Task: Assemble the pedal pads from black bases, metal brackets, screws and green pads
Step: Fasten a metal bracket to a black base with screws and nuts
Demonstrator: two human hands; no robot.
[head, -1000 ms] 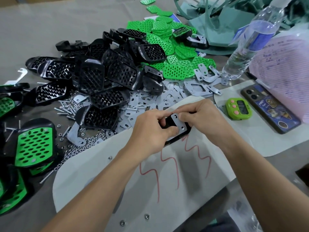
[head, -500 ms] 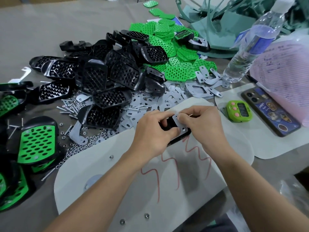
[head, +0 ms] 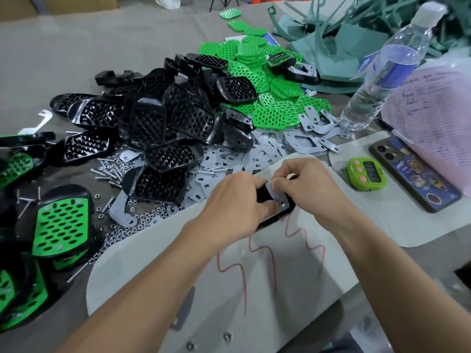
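Over the white board (head: 254, 289), my left hand (head: 237, 205) grips a black base (head: 274, 220) from its left side. A grey metal bracket (head: 276, 197) lies on top of that base, and my right hand (head: 303, 184) pinches its upper edge with thumb and fingers. Most of the base is hidden under both hands. Behind them lie a heap of black bases (head: 163, 128), green pads (head: 257, 80), loose brackets (head: 254, 154), and screws and nuts (head: 119, 171).
Finished pads with green inserts (head: 61, 222) are stacked at the left. A water bottle (head: 387, 70), a green timer (head: 365, 175), a phone (head: 413, 171) and a pink sheet (head: 438, 108) stand at the right. Dark green scraps (head: 339, 34) lie at the back.
Both hands stay on the base and bracket. My right fingers have shifted slightly on the bracket's upper edge; the view has tilted a little.
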